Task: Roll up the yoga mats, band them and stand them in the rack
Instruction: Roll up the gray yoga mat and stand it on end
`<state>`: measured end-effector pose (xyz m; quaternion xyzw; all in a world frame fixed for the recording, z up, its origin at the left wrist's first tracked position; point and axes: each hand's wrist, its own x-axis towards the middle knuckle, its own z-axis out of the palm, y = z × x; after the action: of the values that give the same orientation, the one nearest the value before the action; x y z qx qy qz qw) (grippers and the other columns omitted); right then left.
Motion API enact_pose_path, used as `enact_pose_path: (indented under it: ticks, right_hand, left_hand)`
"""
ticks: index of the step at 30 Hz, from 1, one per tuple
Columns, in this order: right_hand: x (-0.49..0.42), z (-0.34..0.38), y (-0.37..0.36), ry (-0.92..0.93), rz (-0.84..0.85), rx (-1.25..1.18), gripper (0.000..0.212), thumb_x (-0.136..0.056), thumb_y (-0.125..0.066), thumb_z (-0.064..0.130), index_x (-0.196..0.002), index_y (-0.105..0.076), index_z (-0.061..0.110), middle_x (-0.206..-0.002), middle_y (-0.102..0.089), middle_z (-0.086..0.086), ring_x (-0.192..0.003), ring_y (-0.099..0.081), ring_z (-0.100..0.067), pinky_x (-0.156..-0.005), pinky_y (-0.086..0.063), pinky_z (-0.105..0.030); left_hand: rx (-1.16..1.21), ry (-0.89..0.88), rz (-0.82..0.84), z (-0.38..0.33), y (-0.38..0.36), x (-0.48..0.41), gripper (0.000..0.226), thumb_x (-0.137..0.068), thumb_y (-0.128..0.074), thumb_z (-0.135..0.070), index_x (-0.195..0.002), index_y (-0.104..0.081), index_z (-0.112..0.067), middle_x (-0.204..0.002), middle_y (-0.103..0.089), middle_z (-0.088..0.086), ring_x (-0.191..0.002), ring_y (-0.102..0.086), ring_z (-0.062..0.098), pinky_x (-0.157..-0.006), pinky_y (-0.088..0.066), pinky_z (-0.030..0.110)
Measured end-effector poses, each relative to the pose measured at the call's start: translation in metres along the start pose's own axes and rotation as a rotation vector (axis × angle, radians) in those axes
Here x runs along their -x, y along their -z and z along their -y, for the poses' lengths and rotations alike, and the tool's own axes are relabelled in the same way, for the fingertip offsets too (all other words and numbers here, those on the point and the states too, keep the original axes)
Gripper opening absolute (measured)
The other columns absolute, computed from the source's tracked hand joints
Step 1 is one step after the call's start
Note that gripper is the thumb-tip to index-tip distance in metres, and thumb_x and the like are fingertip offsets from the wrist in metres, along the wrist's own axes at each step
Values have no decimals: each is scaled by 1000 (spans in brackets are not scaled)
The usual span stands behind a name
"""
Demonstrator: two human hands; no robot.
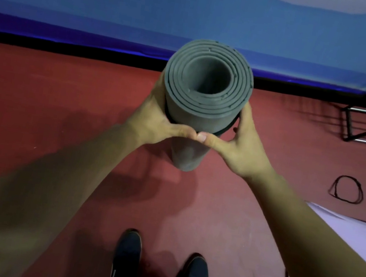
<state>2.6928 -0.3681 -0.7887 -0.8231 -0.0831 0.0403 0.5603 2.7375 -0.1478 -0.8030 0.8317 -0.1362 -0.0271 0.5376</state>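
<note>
head view: the left hand (pixel 156 119) and right hand (pixel 245 148) are both curled round a grey rolled yoga mat (pixel 196 109), one on each side, thumbs lying across the near face with their tips touching. the mat is upright in front of the person, open spiral end up, lower end down by the red floor (pixel 64 95). a black band (pixel 231 125) circles the roll at the level of the hands. loose black bands (pixel 336 190) lie on the floor to the right, near the metal rack (pixel 347 127).
</note>
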Motion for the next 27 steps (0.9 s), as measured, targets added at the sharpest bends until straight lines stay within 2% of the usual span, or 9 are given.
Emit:
enact_pose_path:
  ticks: [2,5,8,11,13,15,20,24,27]
  right_hand:
    - [6,-8,-6,-31,5,18,99,-79,-84,49,-156,-30,17,-150,-46,17,-140,-42,-1,-117,-39,-37]
    - [17,-13,-10,-48,-24,55,110,-76,-82,60,-159,-22,19,-154,-42,15,-141,-40,-2,-117,-39,-43]
    - [13,-8,-3,-12,-65,38,127,-71,-88,58,-162,-9,17,-164,-28,5,-151,-29,-14,-120,-34,-52]
    - [0,-3,-2,30,-50,47,113,-76,-85,54,-160,-19,17,-161,-35,9,-149,-33,-11,-121,-33,-44]
    - [-1,-11,-7,25,-24,81,100,-79,-83,51,-156,-27,17,-153,-43,16,-144,-40,-4,-118,-37,-33]
    - [2,-20,-12,-23,24,122,98,-77,-83,57,-153,-34,19,-147,-49,15,-137,-45,-2,-114,-42,-37]
    - [7,-25,-7,-12,-53,107,125,-65,-89,62,-160,-19,20,-162,-32,8,-150,-32,-13,-121,-33,-49]
    - [-8,-25,-10,21,-69,105,119,-60,-94,57,-154,-32,17,-153,-44,6,-144,-40,-14,-117,-38,-48]
    - [-6,-44,-14,-133,29,231,123,-54,-82,82,-153,-36,27,-154,-44,5,-147,-36,-20,-116,-38,-51]
  left_hand:
    - [-33,22,11,5,-2,4,127,-51,-92,-65,-147,-37,-4,-141,-51,3,-136,-47,10,-113,-41,34]
    - [-102,23,32,4,-7,16,121,-52,-88,-63,-147,-38,-7,-137,-46,-9,-130,-44,1,-110,-39,23]
    - [-108,-27,21,1,-3,15,137,-51,-87,-66,-154,-23,-2,-153,-34,6,-143,-33,15,-118,-31,31]
    - [-19,-33,39,3,0,1,136,-52,-89,-68,-150,-28,4,-149,-43,15,-142,-41,22,-117,-36,40]
    - [-11,6,46,10,-2,0,127,-50,-91,-67,-143,-39,2,-139,-54,11,-134,-51,18,-112,-42,34]
    - [-24,42,59,19,-2,2,118,-47,-94,-63,-137,-46,-4,-132,-58,3,-128,-54,10,-108,-45,29]
    - [-59,9,80,20,3,7,111,-42,-95,-55,-132,-43,-17,-130,-49,-16,-124,-44,-15,-108,-38,16]
    - [-58,19,87,28,-3,3,131,-39,-95,-63,-141,-39,-3,-138,-52,3,-133,-48,8,-111,-40,26]
    - [-120,117,167,40,-4,4,130,-35,-97,-61,-143,-41,-12,-135,-55,-7,-128,-51,4,-109,-43,27]
